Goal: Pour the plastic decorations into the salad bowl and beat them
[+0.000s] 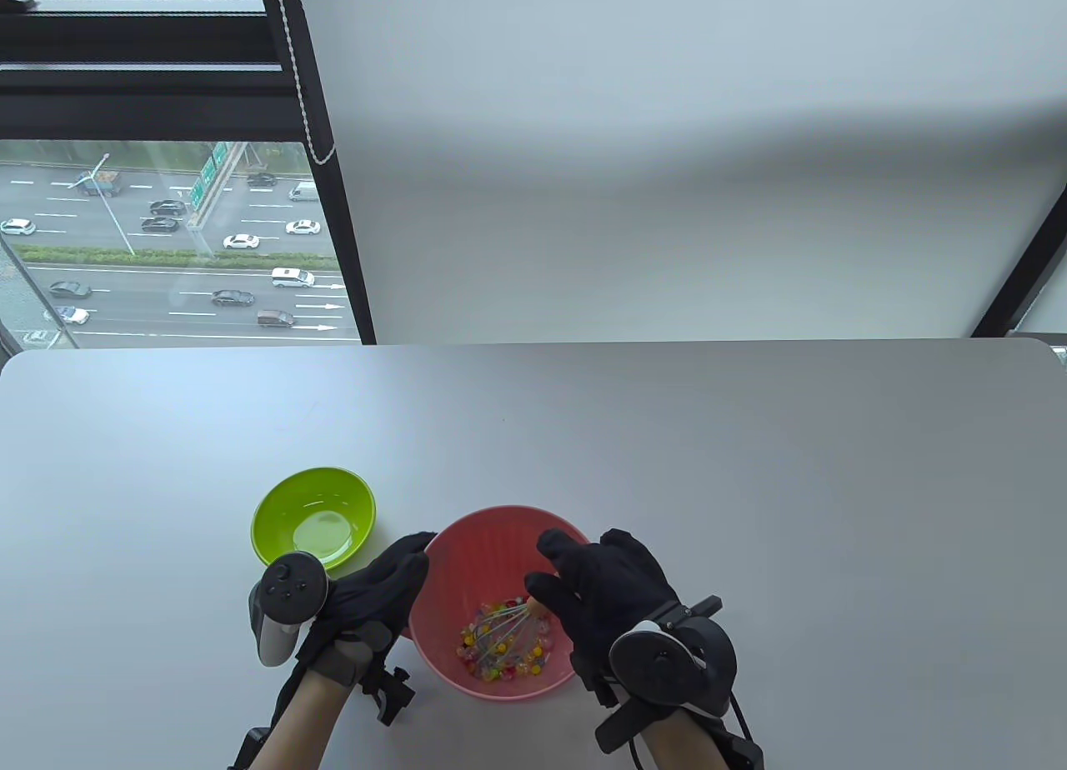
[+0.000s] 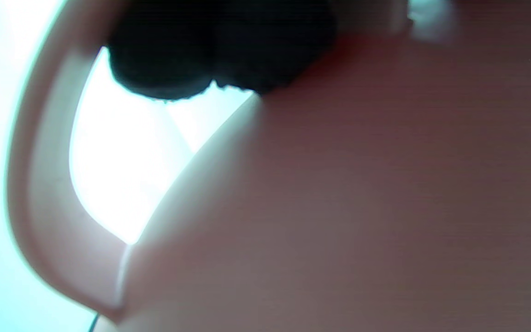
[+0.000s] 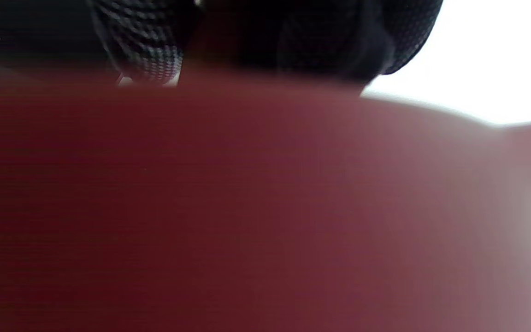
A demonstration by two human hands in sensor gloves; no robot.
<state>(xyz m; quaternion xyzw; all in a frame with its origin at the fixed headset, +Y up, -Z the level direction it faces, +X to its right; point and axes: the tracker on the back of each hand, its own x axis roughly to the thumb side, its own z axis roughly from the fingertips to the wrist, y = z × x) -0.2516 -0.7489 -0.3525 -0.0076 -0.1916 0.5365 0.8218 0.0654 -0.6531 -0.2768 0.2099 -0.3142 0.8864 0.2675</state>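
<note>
Pink bowl [image 1: 488,553]: stood on the grey table [image 1: 750,487] near its near edge, a little left of the middle, between the two gloved hands.
Decorations [image 1: 500,649]: small beads in yellow, red and green lay heaped on the bottom of the pink bowl, toward its near side.
Whisk [image 1: 507,628]: its wire head sat down among the decorations; its handle ran up to the right and vanished under the right hand.
Right hand [image 1: 604,595]: hung over the right rim of the pink bowl, fingers curled round the whisk handle and gripping it; a tracker sat on the back of the hand.
Left hand [image 1: 375,595]: lay against the left outer wall of the pink bowl, fingers bent along the curve with their tips at the rim, holding the bowl.
Green bowl [image 1: 313,516]: stood just left of and a little farther away than the pink bowl, close to the left hand's tracker; I saw nothing inside but its pale shiny bottom.
Left wrist view: a blurred pink bowl wall and rim filled it, with dark fingertips [image 2: 219,50] at the top resting on the wall.
Right wrist view: blurred pink wall across nearly all of it, dark fingers [image 3: 321,37] along the top.
</note>
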